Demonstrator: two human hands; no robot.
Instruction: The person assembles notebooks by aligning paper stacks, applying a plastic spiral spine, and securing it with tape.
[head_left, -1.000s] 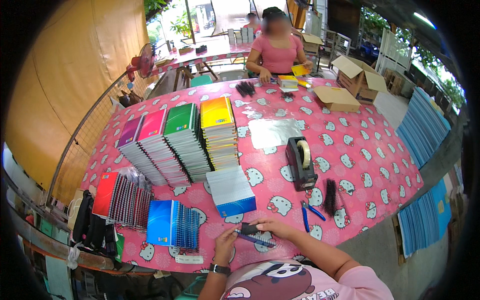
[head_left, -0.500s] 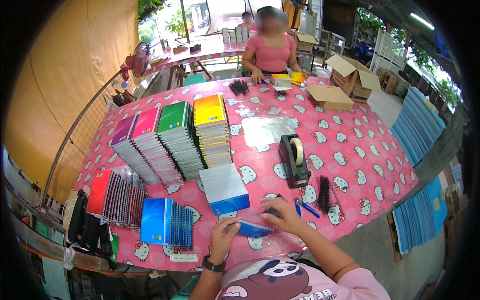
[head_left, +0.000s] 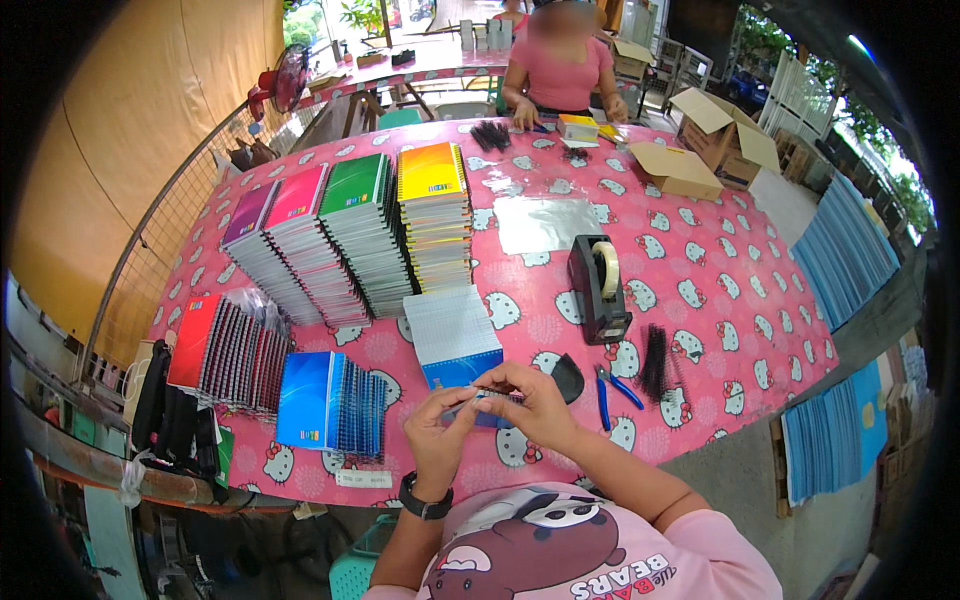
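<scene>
A small blue spiral notebook (head_left: 492,416) is between my hands, close to the table's front edge and mostly covered by my fingers. My left hand (head_left: 440,432) is closed on its left end. The fingertips of my right hand (head_left: 528,402) pinch at its upper edge, meeting the left fingertips; what exactly they grip there is too small to tell. Just beyond my hands lies a stack of blue-covered notebooks (head_left: 462,368) with gridded white sheets (head_left: 452,322) on view. A dark, flat, rounded object (head_left: 567,379) rests to the right of my right hand.
Blue-handled pliers (head_left: 617,394), black binding coils (head_left: 655,368) and a tape dispenser (head_left: 600,292) lie to the right. Tall stacks of yellow (head_left: 430,172), green, pink and purple notebooks stand left, with red (head_left: 196,338) and blue ones (head_left: 307,400) nearer. A co-worker (head_left: 562,75) sits across, beside cartons (head_left: 675,170).
My right hand has come away from the dark rounded object and moved left to the notebook, joining my left hand. The whole view has tilted, so the table appears higher.
</scene>
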